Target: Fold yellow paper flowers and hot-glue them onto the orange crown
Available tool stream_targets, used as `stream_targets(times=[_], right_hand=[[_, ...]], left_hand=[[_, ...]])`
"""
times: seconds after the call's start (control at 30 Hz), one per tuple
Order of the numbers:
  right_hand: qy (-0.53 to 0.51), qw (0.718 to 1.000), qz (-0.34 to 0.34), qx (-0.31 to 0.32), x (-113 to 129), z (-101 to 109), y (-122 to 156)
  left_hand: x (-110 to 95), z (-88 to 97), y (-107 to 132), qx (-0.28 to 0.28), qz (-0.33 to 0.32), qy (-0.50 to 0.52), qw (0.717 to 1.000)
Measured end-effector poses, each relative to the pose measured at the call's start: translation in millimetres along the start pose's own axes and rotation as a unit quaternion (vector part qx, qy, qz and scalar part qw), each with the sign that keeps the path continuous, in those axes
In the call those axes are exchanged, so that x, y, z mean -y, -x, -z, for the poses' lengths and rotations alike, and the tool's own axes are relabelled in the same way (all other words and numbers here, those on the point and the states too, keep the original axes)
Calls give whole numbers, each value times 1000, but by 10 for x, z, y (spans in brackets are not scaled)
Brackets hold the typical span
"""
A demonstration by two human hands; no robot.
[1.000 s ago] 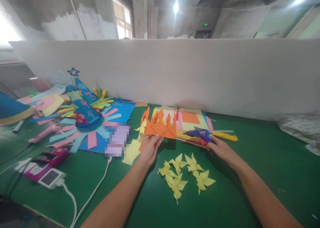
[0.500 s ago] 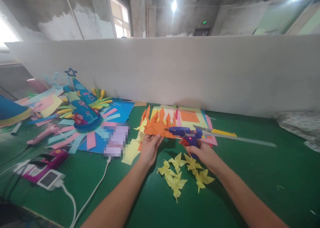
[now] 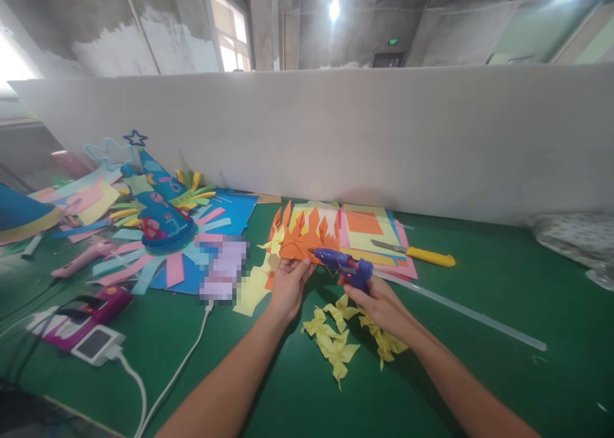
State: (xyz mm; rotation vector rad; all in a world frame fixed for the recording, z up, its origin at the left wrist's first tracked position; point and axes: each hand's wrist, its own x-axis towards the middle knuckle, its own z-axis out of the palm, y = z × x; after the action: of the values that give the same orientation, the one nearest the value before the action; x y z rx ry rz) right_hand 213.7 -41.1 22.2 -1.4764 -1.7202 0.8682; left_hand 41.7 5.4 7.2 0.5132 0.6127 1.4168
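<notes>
My left hand [image 3: 290, 288] grips the lower edge of an orange paper crown [image 3: 302, 238], thumb in front. Pointed folded peaks rise along its top, and a yellow paper flower [image 3: 273, 243] sits at its left end. In my right hand [image 3: 374, 304] is a blue hot glue gun [image 3: 352, 266] with a small red light. Its nozzle is at the crown's lower front; whether it touches I cannot tell. A long clear glue stick [image 3: 480, 313] sticks out behind it to the right. Several yellow folded paper flowers [image 3: 336, 348] lie on the table below my hands, some partly behind my right hand.
A yellow-handled knife [image 3: 429, 256] lies on coloured paper sheets [image 3: 374, 224] to the right. Decorated blue cone hats [image 3: 163, 224] stand at left, near a pink glue gun [image 3: 84, 258], a blurred-out phone [image 3: 224, 272] on a white cable, and a magenta power strip [image 3: 112, 302]. A white panel [image 3: 384, 137] borders the back.
The glue gun in my right hand has shifted left and tilted, nozzle up and rear down. Its glue stick now slopes lower, uncovering the knife. My left hand and the crown have barely moved.
</notes>
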Motion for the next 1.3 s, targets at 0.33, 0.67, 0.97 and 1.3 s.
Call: stream_targets(times=[0.33, 0.67, 0.97, 1.3], right_hand=[[3, 1000, 11, 10, -85, -25, -8], [56, 998, 26, -12, 42, 55, -10], [10, 1000, 3, -7, 18, -1, 1], [37, 999, 7, -9, 87, -13, 22]], left_hand=[[-13, 0, 0, -2, 2, -3, 1000], [-12, 12, -23, -12, -1, -7, 1000], [-20, -18, 4, -12, 4, -24, 1000], [-17, -17, 10, -7, -8, -22, 1000]])
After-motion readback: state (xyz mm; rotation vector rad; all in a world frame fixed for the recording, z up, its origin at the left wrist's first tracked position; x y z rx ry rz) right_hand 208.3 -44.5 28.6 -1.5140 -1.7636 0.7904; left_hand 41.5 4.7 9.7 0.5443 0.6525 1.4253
